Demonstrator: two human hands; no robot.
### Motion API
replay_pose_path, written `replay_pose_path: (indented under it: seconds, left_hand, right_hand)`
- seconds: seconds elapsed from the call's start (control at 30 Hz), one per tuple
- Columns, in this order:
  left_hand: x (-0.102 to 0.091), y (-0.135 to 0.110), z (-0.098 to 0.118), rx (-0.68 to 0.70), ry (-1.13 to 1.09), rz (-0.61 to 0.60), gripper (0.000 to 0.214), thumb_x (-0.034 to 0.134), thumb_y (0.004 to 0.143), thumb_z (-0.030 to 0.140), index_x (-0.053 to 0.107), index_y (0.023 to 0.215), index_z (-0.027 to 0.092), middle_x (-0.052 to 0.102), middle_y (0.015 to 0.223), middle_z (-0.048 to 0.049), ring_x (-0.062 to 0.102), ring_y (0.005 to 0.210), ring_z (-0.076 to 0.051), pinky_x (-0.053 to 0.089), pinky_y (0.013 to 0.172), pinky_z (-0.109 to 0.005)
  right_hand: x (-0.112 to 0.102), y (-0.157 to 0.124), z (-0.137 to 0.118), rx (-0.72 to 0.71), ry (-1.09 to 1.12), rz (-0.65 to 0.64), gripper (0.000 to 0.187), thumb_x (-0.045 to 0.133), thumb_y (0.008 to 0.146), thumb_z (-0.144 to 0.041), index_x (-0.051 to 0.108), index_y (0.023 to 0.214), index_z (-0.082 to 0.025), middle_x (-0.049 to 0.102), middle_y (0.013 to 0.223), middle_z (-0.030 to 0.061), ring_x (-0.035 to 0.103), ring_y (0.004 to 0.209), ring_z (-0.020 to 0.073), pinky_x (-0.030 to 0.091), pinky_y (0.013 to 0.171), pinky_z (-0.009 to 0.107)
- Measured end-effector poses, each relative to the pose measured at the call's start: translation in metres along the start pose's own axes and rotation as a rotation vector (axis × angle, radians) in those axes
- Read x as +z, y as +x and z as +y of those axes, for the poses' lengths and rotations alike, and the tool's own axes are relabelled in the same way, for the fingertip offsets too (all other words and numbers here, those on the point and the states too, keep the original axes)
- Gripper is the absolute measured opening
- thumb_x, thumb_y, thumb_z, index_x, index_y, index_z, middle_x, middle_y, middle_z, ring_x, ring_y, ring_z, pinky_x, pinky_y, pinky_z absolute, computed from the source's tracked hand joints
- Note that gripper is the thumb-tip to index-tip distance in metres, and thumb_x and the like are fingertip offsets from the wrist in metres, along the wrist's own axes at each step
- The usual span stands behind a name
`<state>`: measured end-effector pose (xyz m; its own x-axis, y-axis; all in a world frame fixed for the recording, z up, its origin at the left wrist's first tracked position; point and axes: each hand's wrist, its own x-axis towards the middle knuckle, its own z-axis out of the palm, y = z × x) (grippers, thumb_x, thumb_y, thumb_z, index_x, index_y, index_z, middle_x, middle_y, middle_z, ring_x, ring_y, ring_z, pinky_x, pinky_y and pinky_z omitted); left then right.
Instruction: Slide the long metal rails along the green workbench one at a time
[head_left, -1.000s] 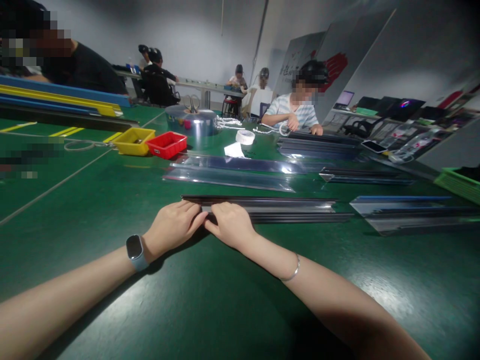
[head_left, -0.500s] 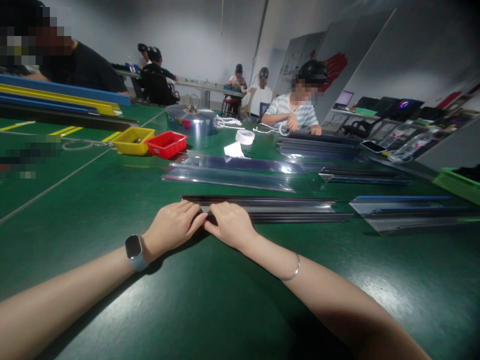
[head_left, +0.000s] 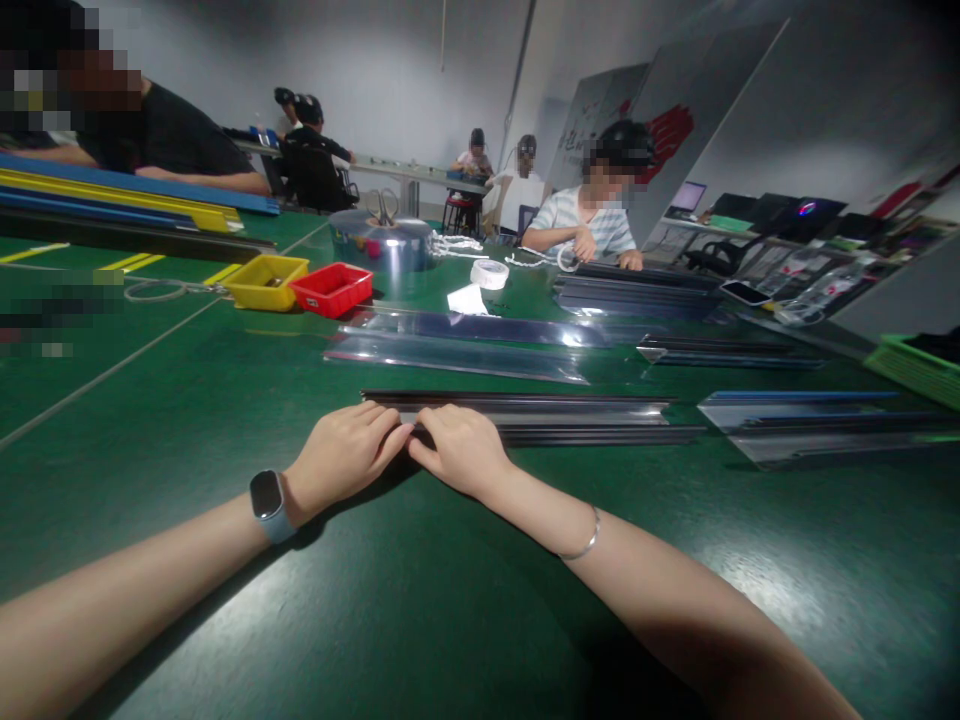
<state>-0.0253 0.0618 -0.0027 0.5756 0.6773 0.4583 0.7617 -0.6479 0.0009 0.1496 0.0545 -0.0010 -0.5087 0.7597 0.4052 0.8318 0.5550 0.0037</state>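
Note:
A long strip with two black edges and a clear, shiny middle (head_left: pixel 577 411) lies crosswise on the green table. At its left end my left hand (head_left: pixel 351 450) is closed over the near edge, thumb pointing right. My right hand (head_left: pixel 463 448) grips the same edge just beside it, and the two thumbs almost meet. The fingertips of both hands are hidden behind the strip. A smartwatch (head_left: pixel 268 500) is on my left wrist and a thin bangle (head_left: pixel 589 538) on my right forearm.
Clear plastic strips (head_left: pixel 457 355) lie beyond my hands; more edged strips (head_left: pixel 810 428) are at right. Farther back are a yellow bin (head_left: pixel 268 283), a red bin (head_left: pixel 332 289), a tape roll (head_left: pixel 489 274) and a film coil with scissors (head_left: pixel 382 240). Co-workers sit around.
My hands and the strip stay almost still. At far left, a co-worker's forearm has come into view on the table, and the blue profile there has shifted slightly right.

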Motion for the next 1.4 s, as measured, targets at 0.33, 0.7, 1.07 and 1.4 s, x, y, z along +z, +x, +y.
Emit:
replay_pose_path:
  seconds: [0.33, 0.7, 1.07, 1.4]
  left_hand:
    - [0.0007, -0.001, -0.0008, 0.007, 0.005, -0.005, 0.025, 0.036, 0.084, 0.031, 0.052, 0.071, 0.017, 0.058, 0.073, -0.0038, 0.052, 0.074, -0.015, 0.04, 0.069, -0.028]
    - [0.0003, 0.0006, 0.0002, 0.032, 0.015, 0.049, 0.026, 0.035, 0.084, 0.03, 0.051, 0.067, 0.018, 0.056, 0.068, -0.0025, 0.051, 0.067, -0.014, 0.038, 0.065, -0.026]
    - [-0.0006, -0.0003, 0.0005, 0.039, 0.029, 0.041, 0.025, 0.035, 0.085, 0.028, 0.05, 0.068, 0.017, 0.055, 0.068, -0.0022, 0.049, 0.066, -0.013, 0.037, 0.064, -0.026]
    - [0.0012, -0.0014, -0.0002, 0.039, 0.053, 0.018, 0.023, 0.035, 0.085, 0.027, 0.051, 0.072, 0.018, 0.056, 0.07, -0.0023, 0.051, 0.069, -0.014, 0.039, 0.066, -0.026]
  right_hand:
    - [0.0007, -0.0003, 0.0011, -0.009, 0.0, 0.023, 0.03, 0.034, 0.084, -0.041, 0.053, 0.084, -0.018, 0.06, 0.075, 0.0037, 0.052, 0.072, 0.0142, 0.031, 0.064, 0.025]
    - [0.0012, -0.0005, 0.0007, -0.003, 0.01, 0.025, 0.031, 0.033, 0.085, -0.042, 0.053, 0.082, -0.018, 0.059, 0.074, 0.0037, 0.051, 0.071, 0.0135, 0.03, 0.062, 0.024]
    - [-0.0012, -0.0012, 0.0003, 0.005, 0.052, 0.048, 0.031, 0.032, 0.085, -0.042, 0.053, 0.084, -0.019, 0.06, 0.072, 0.0014, 0.053, 0.069, 0.0126, 0.031, 0.062, 0.023]
    - [0.0004, -0.0001, 0.0002, -0.006, 0.045, 0.051, 0.029, 0.034, 0.084, -0.041, 0.053, 0.084, -0.019, 0.06, 0.072, 0.0015, 0.053, 0.07, 0.0129, 0.031, 0.063, 0.024]
